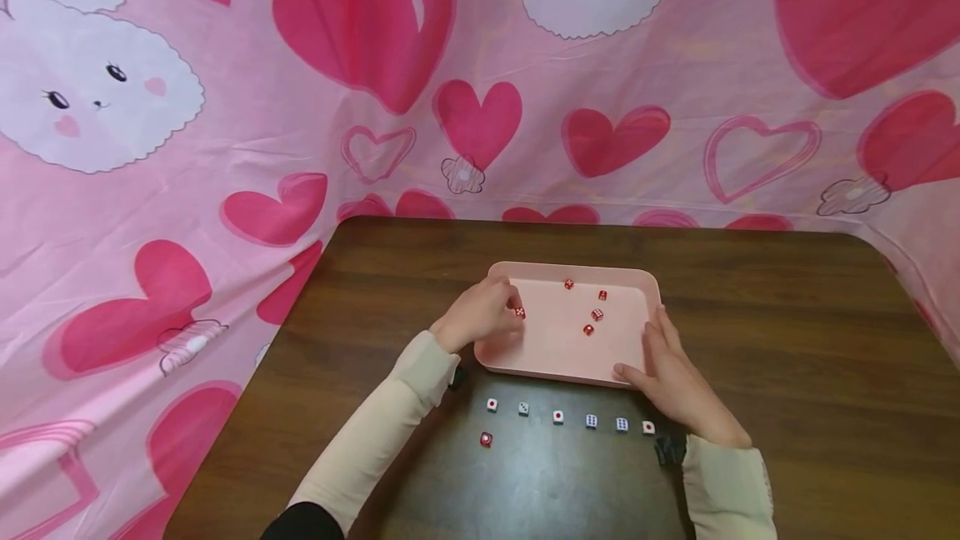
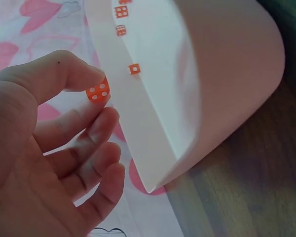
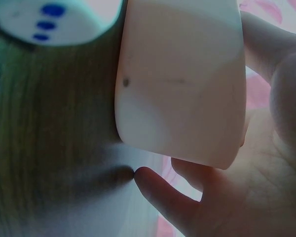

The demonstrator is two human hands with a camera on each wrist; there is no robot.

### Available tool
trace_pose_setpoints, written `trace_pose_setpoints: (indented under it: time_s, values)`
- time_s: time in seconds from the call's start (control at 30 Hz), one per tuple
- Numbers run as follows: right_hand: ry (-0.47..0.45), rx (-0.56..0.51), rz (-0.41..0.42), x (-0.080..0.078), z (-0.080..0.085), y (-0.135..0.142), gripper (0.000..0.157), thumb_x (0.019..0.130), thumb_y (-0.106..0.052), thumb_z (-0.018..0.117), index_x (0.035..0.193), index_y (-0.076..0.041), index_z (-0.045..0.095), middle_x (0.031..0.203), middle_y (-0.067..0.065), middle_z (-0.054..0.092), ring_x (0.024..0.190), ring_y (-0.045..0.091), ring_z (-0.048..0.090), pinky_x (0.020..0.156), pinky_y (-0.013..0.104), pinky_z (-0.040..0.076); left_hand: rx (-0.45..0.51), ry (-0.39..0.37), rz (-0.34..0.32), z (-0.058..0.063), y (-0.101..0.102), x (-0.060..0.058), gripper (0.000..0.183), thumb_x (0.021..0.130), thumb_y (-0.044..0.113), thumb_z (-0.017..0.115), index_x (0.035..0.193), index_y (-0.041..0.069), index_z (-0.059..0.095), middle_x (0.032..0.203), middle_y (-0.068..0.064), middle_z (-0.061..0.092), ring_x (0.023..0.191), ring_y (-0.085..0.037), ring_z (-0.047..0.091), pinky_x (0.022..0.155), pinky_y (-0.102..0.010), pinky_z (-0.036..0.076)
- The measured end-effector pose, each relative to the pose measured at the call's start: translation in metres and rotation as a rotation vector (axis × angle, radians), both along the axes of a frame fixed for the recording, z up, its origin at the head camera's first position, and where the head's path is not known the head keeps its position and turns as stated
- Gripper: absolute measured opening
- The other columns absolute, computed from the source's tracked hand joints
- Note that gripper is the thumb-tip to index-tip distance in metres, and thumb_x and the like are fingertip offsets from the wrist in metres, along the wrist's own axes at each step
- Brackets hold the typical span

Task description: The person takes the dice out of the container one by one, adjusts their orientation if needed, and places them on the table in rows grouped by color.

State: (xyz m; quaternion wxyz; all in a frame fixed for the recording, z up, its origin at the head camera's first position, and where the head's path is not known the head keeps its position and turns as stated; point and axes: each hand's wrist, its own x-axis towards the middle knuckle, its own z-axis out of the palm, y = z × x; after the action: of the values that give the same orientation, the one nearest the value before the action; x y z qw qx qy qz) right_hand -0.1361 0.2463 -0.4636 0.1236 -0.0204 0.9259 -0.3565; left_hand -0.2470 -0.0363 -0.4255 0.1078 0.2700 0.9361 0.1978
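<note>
A: The left hand (image 1: 480, 317) pinches a red die (image 2: 98, 91) over the tray's (image 1: 570, 361) left edge.

B: The right hand (image 1: 671, 377), fingers straight, seemingly steadies the tray's right edge (blurred). A loose pinch could drop the die.

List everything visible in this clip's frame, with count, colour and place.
Tray: one, pale pink, on the table's middle.
Red dice in tray: four loose, red with white pips, right half of tray.
Pinched die: one, red, between left thumb and fingers.
Row of dice: six, white, on table in front of tray.
Lone die: one, red, just below the row's left end.
Table: one, dark wood.
Cloth: pink, hearts and bunnies, behind and beside.
Left hand: over tray's left edge.
Right hand: against tray's right corner.
</note>
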Motion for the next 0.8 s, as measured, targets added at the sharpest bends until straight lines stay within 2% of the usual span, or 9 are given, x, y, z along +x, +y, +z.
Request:
trace_pose_setpoints:
  time_s: [0.2,0.33,0.5,0.67,0.8]
  values:
    - [0.006,0.006,0.004,-0.001,-0.001,-0.001,0.104,0.087,-0.048,0.066,0.152,0.004,0.004,0.16,0.021,-0.017,0.143,0.051,0.007,0.106,0.067,0.022,-0.001,0.051,-0.012,0.003,-0.004,0.008,0.014,0.081,0.023,0.074,0.091,0.013,0.073,0.091,0.001,0.06,0.081,-0.013,0.052,0.071,-0.025,0.049]
    - [0.003,0.008,0.005,-0.001,-0.001,-0.001,0.104,0.087,-0.047,0.066,0.152,0.005,0.004,0.16,0.022,-0.017,0.143,0.051,0.008,0.106,0.067,0.023,-0.01,0.078,-0.028,0.006,-0.006,0.013,0.014,0.08,0.023,0.073,0.091,0.013,0.073,0.09,0.0,0.061,0.08,-0.014,0.052,0.072,-0.025,0.049]
    - [0.008,0.005,0.006,-0.001,-0.002,-0.002,0.104,0.087,-0.047,0.066,0.152,0.005,0.005,0.159,0.022,-0.016,0.143,0.052,0.008,0.106,0.067,0.022,-0.009,0.071,-0.046,0.009,-0.01,0.02,0.014,0.081,0.022,0.072,0.092,0.013,0.073,0.09,0.001,0.061,0.08,-0.013,0.052,0.073,-0.024,0.048]
    - [0.064,0.015,0.017,0.0,-0.003,-0.002,0.099,0.086,-0.042,0.069,0.149,0.011,0.013,0.159,0.026,-0.011,0.141,0.053,0.013,0.106,0.067,0.024,-0.013,0.101,-0.07,0.011,-0.014,0.024,0.014,0.081,0.021,0.071,0.091,0.013,0.072,0.09,0.001,0.062,0.081,-0.012,0.052,0.076,-0.025,0.049]
    - [0.074,0.015,0.023,-0.001,-0.004,-0.001,0.098,0.087,-0.041,0.069,0.149,0.012,0.014,0.159,0.026,-0.011,0.142,0.053,0.012,0.107,0.067,0.022,-0.026,0.118,-0.078,0.012,-0.017,0.027,0.013,0.081,0.023,0.071,0.09,0.014,0.071,0.088,0.002,0.06,0.082,-0.011,0.051,0.078,-0.026,0.048]
